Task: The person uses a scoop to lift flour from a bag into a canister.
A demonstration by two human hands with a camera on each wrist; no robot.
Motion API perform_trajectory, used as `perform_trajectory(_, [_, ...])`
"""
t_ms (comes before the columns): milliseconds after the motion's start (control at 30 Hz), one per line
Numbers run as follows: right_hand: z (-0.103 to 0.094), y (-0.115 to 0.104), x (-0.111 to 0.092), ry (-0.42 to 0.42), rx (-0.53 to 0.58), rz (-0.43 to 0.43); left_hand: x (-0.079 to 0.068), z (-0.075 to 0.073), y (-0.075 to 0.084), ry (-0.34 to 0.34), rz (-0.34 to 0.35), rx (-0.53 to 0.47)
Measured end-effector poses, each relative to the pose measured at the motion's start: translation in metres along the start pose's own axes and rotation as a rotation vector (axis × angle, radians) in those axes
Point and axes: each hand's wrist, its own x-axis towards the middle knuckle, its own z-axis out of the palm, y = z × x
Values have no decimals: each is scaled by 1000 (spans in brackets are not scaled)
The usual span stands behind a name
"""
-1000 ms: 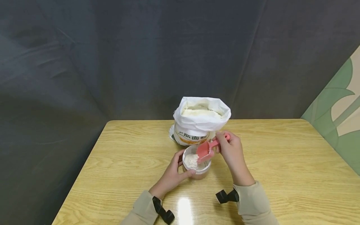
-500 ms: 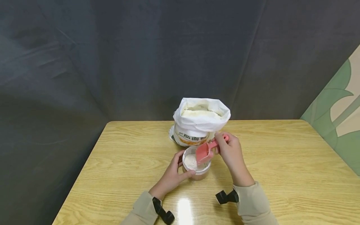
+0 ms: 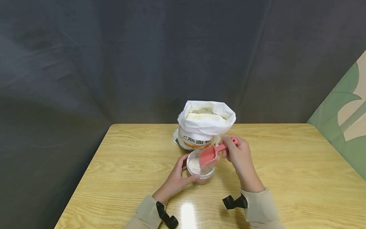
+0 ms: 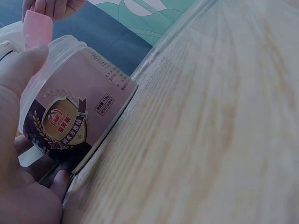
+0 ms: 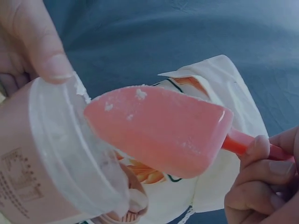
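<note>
A pink scoop (image 3: 208, 156) is tilted over the mouth of a round plastic tub (image 3: 203, 181), its lip inside the rim. My right hand (image 3: 239, 156) pinches its handle. White flour (image 3: 194, 165) lies in the tub, on the left side. My left hand (image 3: 175, 181) grips the tub, thumb at the near rim and fingers round the far side. In the left wrist view the tub's pink label (image 4: 88, 84) shows, and its base stands on the table. The right wrist view shows the scoop's underside (image 5: 159, 126) with bits of flour stuck on it.
An open white flour bag (image 3: 203, 125), rolled at the top and holding flour, stands just behind the tub. Wooden tabletop (image 3: 137, 159) spreads to both sides. A dark curtain (image 3: 143, 63) hangs behind the table, and a leaf-patterned panel (image 3: 347, 105) is at right.
The clump of flour at the scoop's lip has dropped into the tub. The scoop stays tilted above it with only slight movement. The left hand keeps its grip.
</note>
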Motion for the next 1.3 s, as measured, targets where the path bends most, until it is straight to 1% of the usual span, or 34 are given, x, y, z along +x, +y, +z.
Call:
perform_trajectory(133, [-4, -5, -1, 21, 28, -6, 0, 0, 0, -2, -6, -1])
perform_trajectory(233, [-7, -10, -2, 29, 76, -19, 0, -1, 1, -1, -6, -2])
perform_trajectory(467, [-12, -20, -6, 57, 255, -63, 0, -3, 1, 2, 6, 0])
perform_trajectory(567, [-15, -24, -9, 79, 310, -87, 0, -3, 0, 0, 4, 0])
perform_trajectory(733, [-19, -31, -12, 122, 365, -117, -1, -2, 0, 4, 3, -2])
perform_trajectory(900, [-21, -35, -12, 176, 424, -112, -1, -1, -1, 3, -3, -6])
perform_trajectory(1033, [-21, -39, -10, 193, 457, -117, -1, 0, -1, -5, -3, -3])
perform_trajectory(1100, [-22, -43, -8, 189, 476, -139, -1, 0, -1, -4, -1, -2])
perform_trajectory(1300, [-26, -60, 0, 156, 509, -256, 0, 1, -2, -1, 12, 5])
